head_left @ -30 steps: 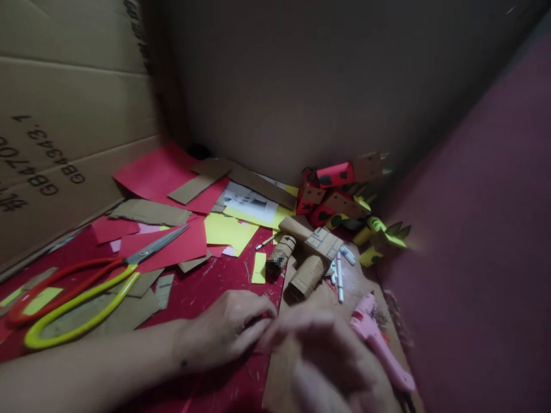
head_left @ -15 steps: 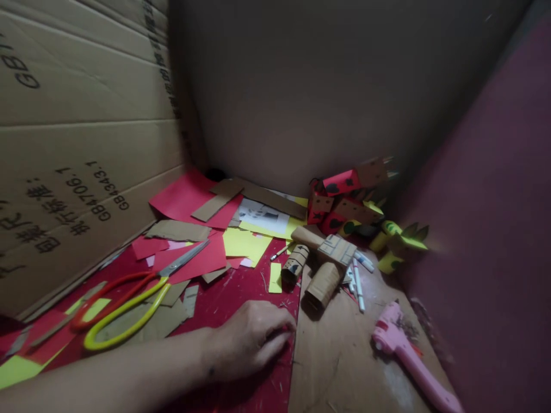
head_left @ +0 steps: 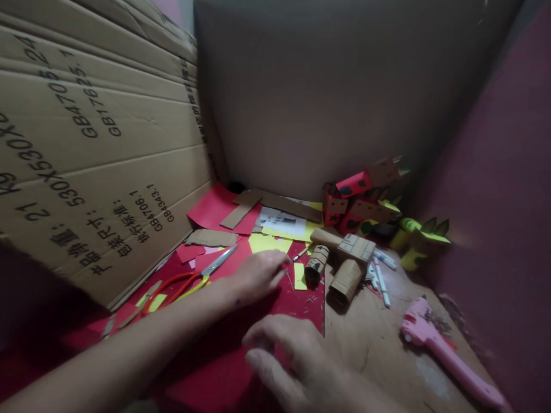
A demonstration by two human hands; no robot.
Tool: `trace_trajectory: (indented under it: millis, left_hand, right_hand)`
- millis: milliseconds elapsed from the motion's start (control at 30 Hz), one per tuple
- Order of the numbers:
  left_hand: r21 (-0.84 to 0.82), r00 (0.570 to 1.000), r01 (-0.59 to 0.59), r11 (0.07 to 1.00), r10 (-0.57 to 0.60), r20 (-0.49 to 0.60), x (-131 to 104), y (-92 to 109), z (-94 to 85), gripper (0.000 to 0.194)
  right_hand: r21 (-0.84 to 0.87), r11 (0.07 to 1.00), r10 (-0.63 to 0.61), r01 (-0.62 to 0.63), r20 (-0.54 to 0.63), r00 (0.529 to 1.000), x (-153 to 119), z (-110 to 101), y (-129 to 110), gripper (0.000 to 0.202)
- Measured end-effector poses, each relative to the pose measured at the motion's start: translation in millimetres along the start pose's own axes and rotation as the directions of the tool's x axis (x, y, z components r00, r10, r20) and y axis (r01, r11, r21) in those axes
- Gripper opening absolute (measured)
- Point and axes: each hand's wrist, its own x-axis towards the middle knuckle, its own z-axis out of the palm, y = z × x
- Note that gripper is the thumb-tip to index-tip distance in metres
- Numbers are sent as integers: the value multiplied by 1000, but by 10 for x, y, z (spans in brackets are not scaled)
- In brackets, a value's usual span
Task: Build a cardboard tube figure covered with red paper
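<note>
My left hand (head_left: 262,274) reaches over the red surface with its fingers loosely stretched and nothing seen in them. Its fingertips are close to a thin pencil (head_left: 302,252) and a small yellow paper strip (head_left: 300,276). Nearer to me, my right hand (head_left: 297,364) hovers with thumb and curved fingers apart, holding nothing visible. A small cardboard roll (head_left: 317,264) with black drawn marks lies just past the strip. Beside it are a larger cardboard tube (head_left: 345,282) and a cardboard piece with drawn lines (head_left: 356,246). Scissors (head_left: 189,281) lie partly behind my left forearm.
A big printed cardboard panel (head_left: 129,155) stands on the left. Red and yellow paper cardboard figures (head_left: 357,206) sit at the back right, with markers (head_left: 381,281) before them. A pink glue gun (head_left: 447,353) lies right. Red paper (head_left: 215,203) and cardboard strips (head_left: 241,212) lie behind.
My left hand has moved forward toward the pencil, and its fingers have stretched out. My right hand has come into view at the bottom. The view has shifted slightly left.
</note>
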Motion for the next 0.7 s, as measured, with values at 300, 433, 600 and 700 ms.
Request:
trace_trajectory:
  millis: [300, 433, 600, 700]
  left_hand:
    - [314, 972, 194, 929, -225, 64, 355, -901, -248, 21]
    - [401, 973, 187, 897, -225, 49, 500, -1085, -189, 20]
    - [391, 981, 167, 905, -192, 25, 534, -1130, -159, 27]
    - [340, 976, 203, 918, -219, 10, 507, -1150, -209, 26]
  right_hand:
    - [-551, 783, -336, 290, 19, 942, 208, 134, 404, 17]
    - [-549, 781, -353, 297, 4, 936, 222, 135, 423, 15]
    - [-500, 829, -280, 251, 18, 960, 227, 54, 385, 12]
    - [-438, 877, -224, 199, -7, 974, 224, 14, 376, 11]
